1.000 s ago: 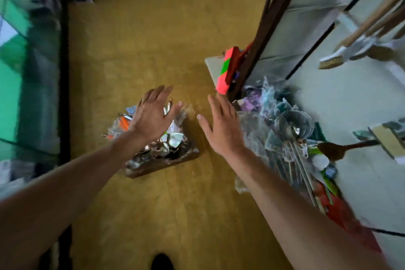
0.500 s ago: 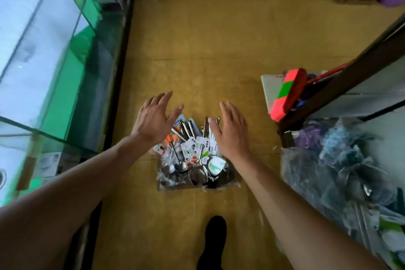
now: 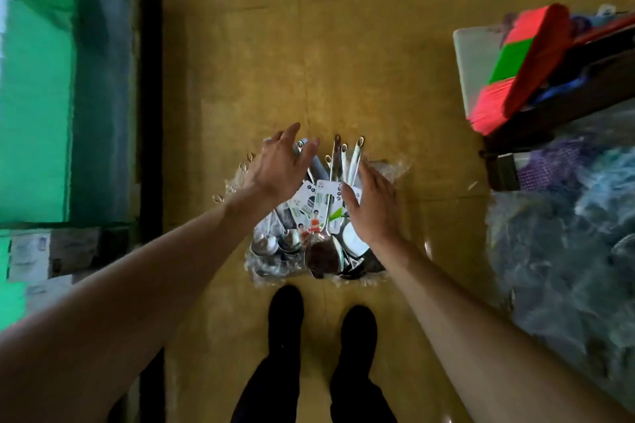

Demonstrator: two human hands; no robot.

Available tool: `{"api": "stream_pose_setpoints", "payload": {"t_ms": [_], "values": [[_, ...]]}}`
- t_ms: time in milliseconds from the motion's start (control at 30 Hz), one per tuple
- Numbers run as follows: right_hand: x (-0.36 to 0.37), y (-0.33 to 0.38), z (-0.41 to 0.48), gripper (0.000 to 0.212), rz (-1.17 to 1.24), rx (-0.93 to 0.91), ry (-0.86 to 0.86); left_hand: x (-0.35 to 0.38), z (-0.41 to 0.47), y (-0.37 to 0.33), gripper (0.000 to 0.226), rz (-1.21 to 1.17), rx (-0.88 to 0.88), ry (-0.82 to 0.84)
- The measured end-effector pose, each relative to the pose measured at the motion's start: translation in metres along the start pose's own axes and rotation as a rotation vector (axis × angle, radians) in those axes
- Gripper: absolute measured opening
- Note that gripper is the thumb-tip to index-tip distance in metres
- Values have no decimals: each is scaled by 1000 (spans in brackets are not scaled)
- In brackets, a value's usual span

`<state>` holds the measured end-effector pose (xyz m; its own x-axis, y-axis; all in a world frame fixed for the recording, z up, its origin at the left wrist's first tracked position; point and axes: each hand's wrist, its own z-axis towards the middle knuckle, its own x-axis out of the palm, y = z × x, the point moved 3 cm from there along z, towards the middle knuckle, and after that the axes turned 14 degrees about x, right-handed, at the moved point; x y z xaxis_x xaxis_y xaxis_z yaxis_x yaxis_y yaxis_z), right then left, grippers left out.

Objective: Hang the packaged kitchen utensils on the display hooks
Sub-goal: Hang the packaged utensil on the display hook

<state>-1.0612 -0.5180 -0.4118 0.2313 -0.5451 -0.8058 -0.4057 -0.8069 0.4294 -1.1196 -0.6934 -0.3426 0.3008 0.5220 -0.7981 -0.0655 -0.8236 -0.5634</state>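
now both hands have dropped onto the utensil bundle (image 3: 309, 220): left hand (image 3: 280, 166) and right hand (image 3: 372, 206), fingers spread, gripping nothing. steel handles fan upward, clear-wrapped, white cards.

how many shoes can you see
2: the left shoe just below the packaged utensils, the right shoe beside it, slightly lower in frame; none seem hidden.

utensils (image 3: 316, 213) before shoes (image 3: 321, 316)
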Motion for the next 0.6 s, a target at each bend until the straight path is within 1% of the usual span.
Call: {"api": "stream_pose_setpoints", "payload": {"t_ms": [133, 200, 267, 367, 500, 533, 600], "values": [[57, -22, 12, 64, 2, 76, 55, 59, 22, 31, 66, 20, 7, 77], [82, -31, 19, 63, 9, 102, 59, 84, 31, 42, 68, -6, 15, 103], [104, -38, 23, 59, 15, 136, 53, 109, 35, 52, 61, -29, 13, 125], [126, -47, 24, 59, -24, 247, 82, 140, 37, 59, 49, -67, -15, 152], [147, -47, 24, 69, -2, 403, 220, 171, 64, 71, 44, -108, -143, 178], [152, -45, 24, 73, 24, 432, 229, 178, 72, 73, 43, -128, -183, 178], [161, -42, 24, 76, 80, 476, 192, 190, 85, 76, 42, -159, -244, 166]]}}
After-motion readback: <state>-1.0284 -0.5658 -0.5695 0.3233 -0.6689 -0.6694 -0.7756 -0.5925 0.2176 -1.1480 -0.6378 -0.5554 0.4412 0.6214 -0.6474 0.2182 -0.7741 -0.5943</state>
